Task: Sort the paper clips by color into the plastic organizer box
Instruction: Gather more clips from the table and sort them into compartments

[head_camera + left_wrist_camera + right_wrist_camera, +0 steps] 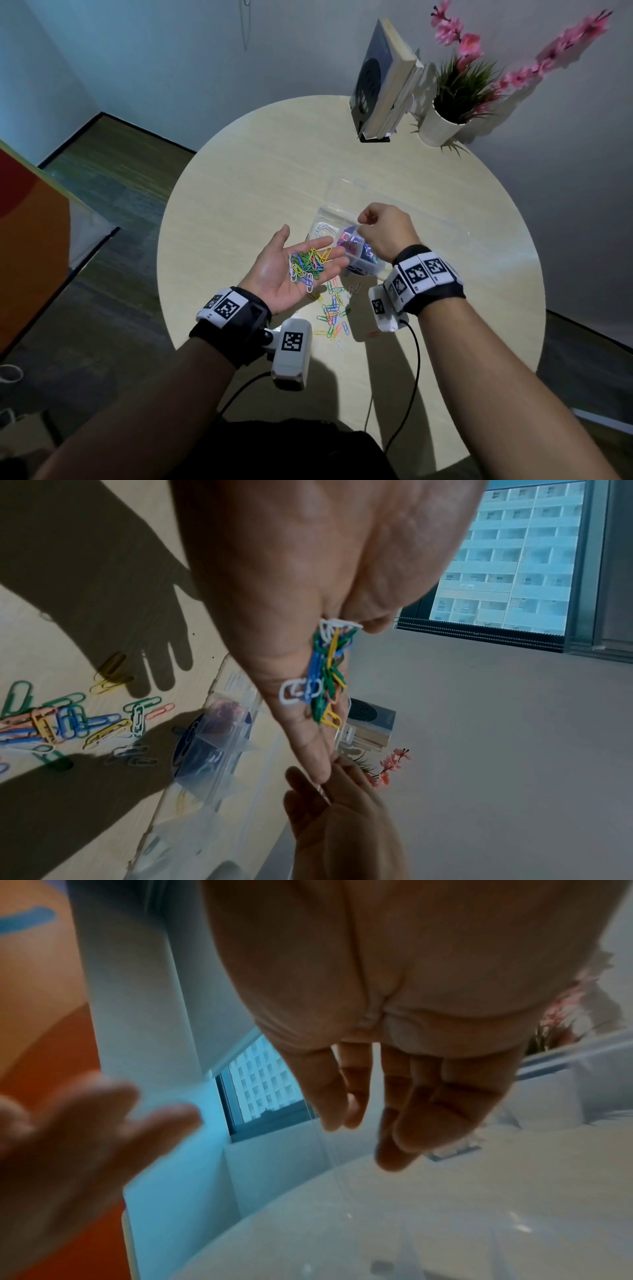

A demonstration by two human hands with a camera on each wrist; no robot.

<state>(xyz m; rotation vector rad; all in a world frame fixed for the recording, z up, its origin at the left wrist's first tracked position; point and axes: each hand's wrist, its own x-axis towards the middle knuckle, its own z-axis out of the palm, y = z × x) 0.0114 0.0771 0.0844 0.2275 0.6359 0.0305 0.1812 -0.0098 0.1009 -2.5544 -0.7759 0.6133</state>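
Clips (310, 266) in mixed colors lie heaped on the left hand (287, 270), palm up, fingers straight and relaxed, just beside the near end of the plastic organizer box (346, 226). More clips (333, 312) are scattered on the round table (260, 164) just beside the box, on the near side. Box is clear; the head view shows white clips in one compartment and pink-purple in the next.

Right hand (385, 229) hovers over the box, fingers curled down, thumb and index tips close together. Whether they pinch a clip cannot be told: the right wrist view is blurred and no clip shows at the fingertips (334, 1121).

Handling, as a judgement: clips are very light, stiff coated wire, smooth and slippery, and they hook into each other, so one lift likely drags neighbors. Best hold is a fingertip pinch across the flat loops of a single clip at the heap's edge. Box looks thin and light and may slide if bumped.

Hidden or unclear: most box compartments sit behind the right hand and wrist; divider layout is hard to read through clear plastic. In the left wrist view the heap is seen edge-on, so colors cannot be counted. Books (387, 78) and a potted plant (455, 99) stand well apart at the far edge.
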